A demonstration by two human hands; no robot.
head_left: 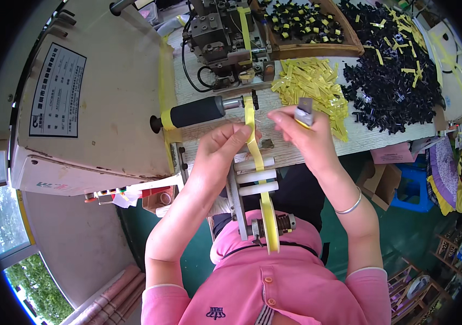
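Observation:
My left hand (221,149) pinches a yellow strip (258,158) between thumb and forefinger. The strip comes up from a reel (270,226) near my lap, crosses white rollers (258,176), and passes my fingers to the end of a metal shaft with a black grip (195,112). My right hand (307,135), to the right of the strip and apart from it, is closed around a small tool with a flat grey metal blade (305,104); most of its handle is hidden in the palm. Its thumb and forefinger point toward the strip.
A metal press (220,46) stands behind, with yellow strip running into it. Cut yellow pieces (312,89) lie in a heap, next to a large pile of small black parts (391,92). A wooden tray (317,50) holds more parts. A big beige machine box (106,81) rises at left.

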